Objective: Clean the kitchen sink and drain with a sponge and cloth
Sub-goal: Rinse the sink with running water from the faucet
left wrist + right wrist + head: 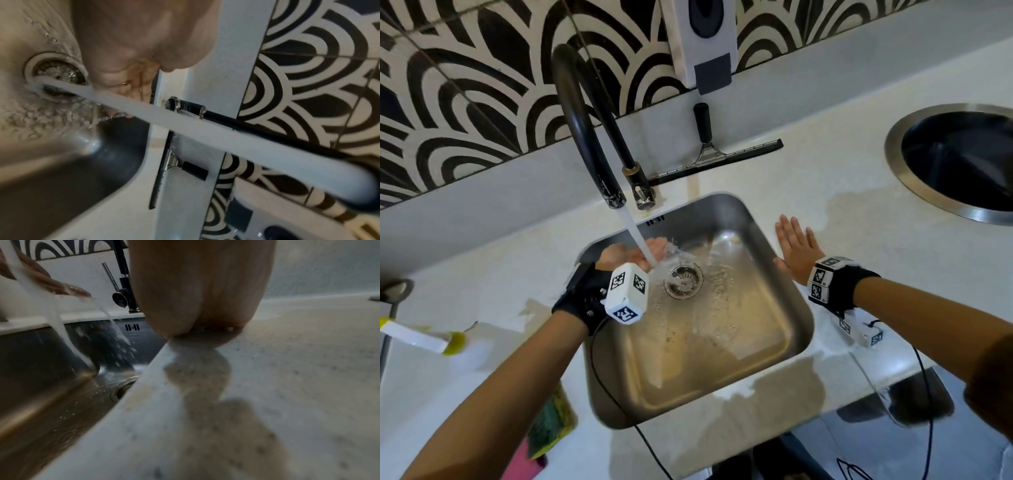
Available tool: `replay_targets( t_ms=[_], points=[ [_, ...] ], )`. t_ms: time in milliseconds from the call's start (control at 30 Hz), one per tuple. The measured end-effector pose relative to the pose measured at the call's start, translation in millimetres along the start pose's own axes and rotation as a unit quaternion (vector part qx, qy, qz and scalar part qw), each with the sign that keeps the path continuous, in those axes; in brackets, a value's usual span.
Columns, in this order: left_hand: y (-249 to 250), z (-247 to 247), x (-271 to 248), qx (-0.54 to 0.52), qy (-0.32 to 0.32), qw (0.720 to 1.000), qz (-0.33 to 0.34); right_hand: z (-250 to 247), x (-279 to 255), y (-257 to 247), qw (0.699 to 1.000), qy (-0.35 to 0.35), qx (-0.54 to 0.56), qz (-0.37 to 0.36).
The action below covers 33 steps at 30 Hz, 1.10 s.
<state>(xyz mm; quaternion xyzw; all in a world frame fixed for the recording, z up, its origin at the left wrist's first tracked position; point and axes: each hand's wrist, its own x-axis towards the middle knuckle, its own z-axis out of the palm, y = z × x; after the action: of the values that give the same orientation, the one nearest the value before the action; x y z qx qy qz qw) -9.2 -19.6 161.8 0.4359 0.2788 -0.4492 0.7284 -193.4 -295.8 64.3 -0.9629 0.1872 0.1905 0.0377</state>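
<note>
Tap running. My left hand (635, 255) is cupped, fingers relaxed, under the water stream (635, 236) mid-frame, holding nothing. My right hand (796, 248) lies flat, fingers straight, on the countertop (825, 178) just right of the sink (722, 359). Drain (683, 279) is centre frame, water swirling over it. Sponge (551, 421) sits lower left on the counter, well apart from both hands. Judging it soft, light, slick once wet: pinch across the short sides. No cloth that I can make out.
</note>
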Motion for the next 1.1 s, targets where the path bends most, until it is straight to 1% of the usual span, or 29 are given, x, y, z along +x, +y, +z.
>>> replay_targets(
  t_ms=[100,167,233,400,567,667,733,800,867,933,1000,1100],
  points=[
    [4,-8,13,0.08,0.021,0.997,0.001,-1,0,-1,1.0,0.002,0.011,0.001],
    [-4,-16,14,0.113,0.015,0.993,-0.032,-1,0,-1,1.0,0.004,0.009,0.003],
    [-16,-23,12,0.139,0.012,0.989,-0.043,0,0,-1,1.0,0.003,0.003,0.005],
    [-38,-39,19,0.133,0.048,0.988,-0.059,1,1,-1,1.0,0.006,0.002,0.007],
    [-48,-41,17,0.137,0.047,0.987,-0.073,1,0,-2,1.0,0.009,0.005,0.007],
    [-36,-34,14,0.105,0.036,0.992,-0.065,-1,1,-2,1.0,0.005,0.008,0.008],
    [-20,-29,11,0.077,0.013,0.996,-0.05,-1,2,-1,1.0,-0.006,0.006,0.009],
    [-3,-22,7,0.076,-0.009,0.997,-0.006,-1,4,-2,1.0,-0.011,0.005,0.01],
    [9,-16,4,0.1,-0.002,0.993,0.059,-3,5,-4,1.0,-0.013,0.012,0.017],
    [11,-11,0,0.152,0.024,0.981,0.115,-7,7,-8,0.999,-0.018,0.021,0.027],
    [6,-9,-3,0.238,0.06,0.957,0.152,-11,9,-15,0.999,-0.013,0.02,0.04],
    [1,-20,2,0.384,0.109,0.897,0.187,-20,13,-28,0.998,0.0,0.022,0.06]
  ],
)
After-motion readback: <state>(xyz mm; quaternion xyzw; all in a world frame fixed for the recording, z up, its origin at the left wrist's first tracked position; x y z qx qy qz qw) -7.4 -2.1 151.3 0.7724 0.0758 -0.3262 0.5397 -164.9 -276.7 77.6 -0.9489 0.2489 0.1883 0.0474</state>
